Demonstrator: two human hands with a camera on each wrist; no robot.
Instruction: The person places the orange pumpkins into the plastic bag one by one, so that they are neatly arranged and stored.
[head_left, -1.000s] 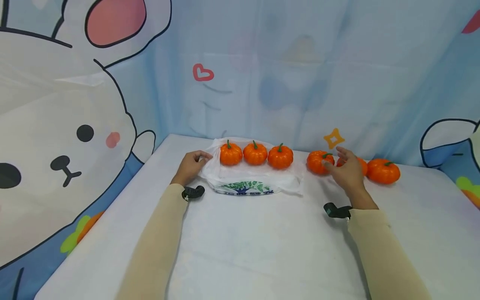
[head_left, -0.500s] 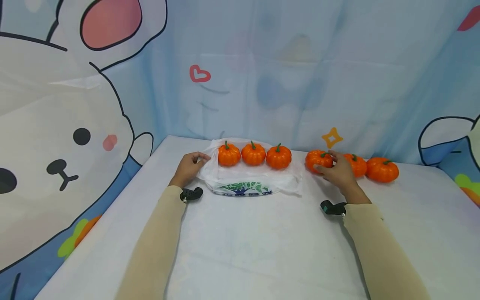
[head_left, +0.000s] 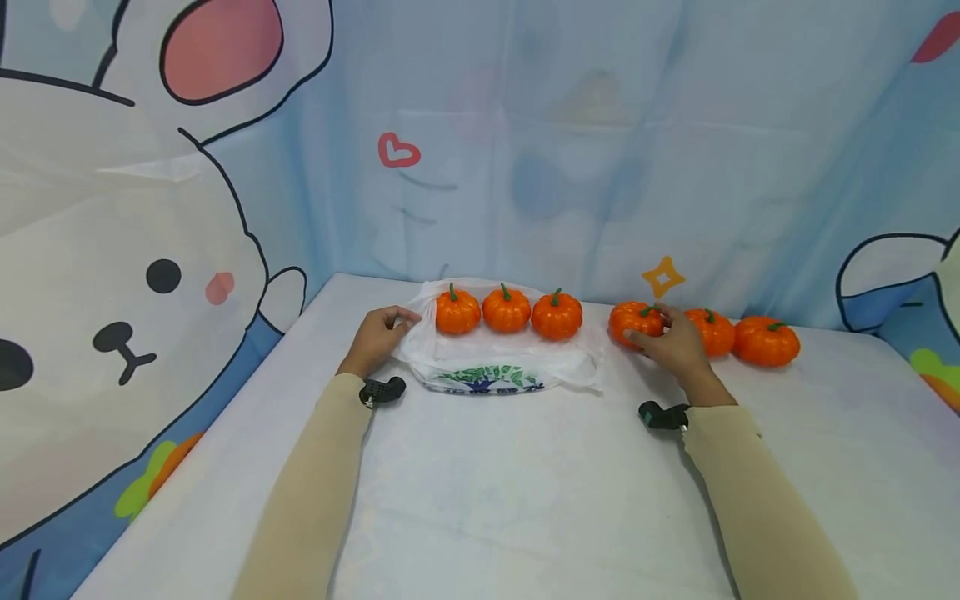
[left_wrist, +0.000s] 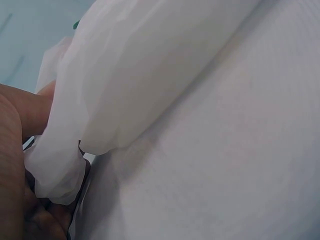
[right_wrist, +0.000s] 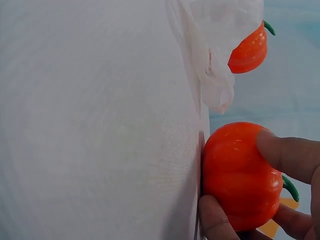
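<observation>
My left hand [head_left: 374, 340] pinches the left edge of a white plastic bag [head_left: 468, 354]; in the left wrist view the film of the bag [left_wrist: 135, 75] bunches between the fingers, part of which it hides. Three small orange pumpkins with green stems stand in a row on the bag: a left one [head_left: 457, 313], a middle one [head_left: 506, 310] and a right one [head_left: 557, 317]. To the right of the bag, my right hand [head_left: 681, 348] grips another pumpkin [right_wrist: 242, 175], thumb and fingers around its sides. That pumpkin appears to be on the table.
Just right of my right hand sit two more pumpkins, a nearer one [head_left: 716, 332] partly behind the hand and an outer one [head_left: 767, 342]. A white cloth covers the table [head_left: 510, 492]. Behind it hangs a light blue printed curtain [head_left: 480, 192].
My right hand has moved left and down from over the right-hand pumpkins and taken hold of the leftmost of them. The left hand stays at the bag's edge.
</observation>
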